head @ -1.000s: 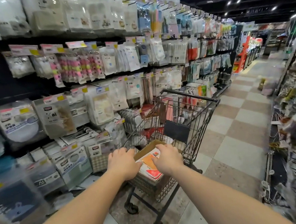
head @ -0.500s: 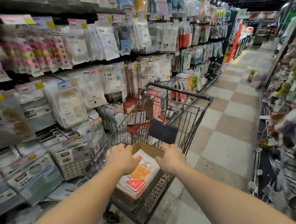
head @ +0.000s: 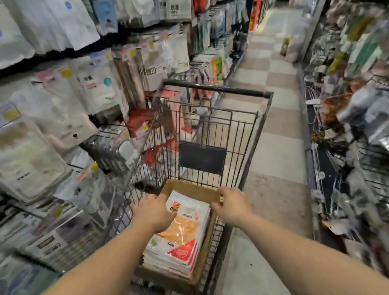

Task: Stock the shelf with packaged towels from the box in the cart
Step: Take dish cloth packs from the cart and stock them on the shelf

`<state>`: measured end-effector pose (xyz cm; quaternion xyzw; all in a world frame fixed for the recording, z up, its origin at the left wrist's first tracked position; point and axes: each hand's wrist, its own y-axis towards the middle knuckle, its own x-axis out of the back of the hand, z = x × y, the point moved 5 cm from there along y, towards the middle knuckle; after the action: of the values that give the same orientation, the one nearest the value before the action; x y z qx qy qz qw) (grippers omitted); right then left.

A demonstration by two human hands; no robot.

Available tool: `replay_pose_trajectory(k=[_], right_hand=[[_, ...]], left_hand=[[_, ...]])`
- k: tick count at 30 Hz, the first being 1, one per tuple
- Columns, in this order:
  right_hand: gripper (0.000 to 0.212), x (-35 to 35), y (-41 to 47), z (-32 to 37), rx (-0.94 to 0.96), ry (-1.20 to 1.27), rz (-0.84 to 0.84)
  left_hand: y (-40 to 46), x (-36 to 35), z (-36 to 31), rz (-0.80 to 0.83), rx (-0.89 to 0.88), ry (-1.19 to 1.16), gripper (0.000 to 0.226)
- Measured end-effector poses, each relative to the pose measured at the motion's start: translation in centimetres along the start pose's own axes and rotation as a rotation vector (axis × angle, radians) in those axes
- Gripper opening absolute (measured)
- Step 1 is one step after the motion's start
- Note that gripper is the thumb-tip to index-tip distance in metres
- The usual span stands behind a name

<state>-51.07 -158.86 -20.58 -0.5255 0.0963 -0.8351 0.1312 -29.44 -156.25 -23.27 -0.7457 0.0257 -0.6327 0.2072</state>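
Note:
A black wire shopping cart [head: 216, 92] stands in the aisle in front of me. An open cardboard box [head: 193, 190] sits in its near end and holds a stack of packaged towels [head: 183, 230] in white, orange and red wrappers. My left hand [head: 152, 211] is closed over the box's left edge and partly covers the top package. My right hand [head: 233, 205] curls over the box's right edge, close to the cart's side wall. The shelf [head: 71, 126] on my left is hung with many bagged goods.
A second rack [head: 364, 110] of hanging goods lines the right side of the aisle. The checkered floor [head: 272, 120] runs ahead between the two sides. A small item [head: 284, 45] stands on the floor far down the aisle.
The cart and I have moved forward along the left shelf, and the view has tilted down. My hands have spread from the towel stack out to the box's two side edges.

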Motion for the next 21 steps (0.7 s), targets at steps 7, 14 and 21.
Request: replay_pose_trajectory(k=[7, 14, 21], right_hand=[[0.056, -6.5, 4.7, 0.6, -0.207, 0.039, 0.101], [0.045, -15.2, 7.6, -0.7, -0.31, 0.103, 0.261], [0.055, -22.2, 10.5, -3.1, -0.43, 0.158, 0.36]], left_hand=[[7.8, -3.5, 4.1, 0.168, -0.106, 0.063, 0.061], [12.1, -10.9, 6.2, 0.371, -0.152, 0.023, 0.063], [15.1, -17.4, 7.0, 0.456, -0.121, -0.036, 0.064]])
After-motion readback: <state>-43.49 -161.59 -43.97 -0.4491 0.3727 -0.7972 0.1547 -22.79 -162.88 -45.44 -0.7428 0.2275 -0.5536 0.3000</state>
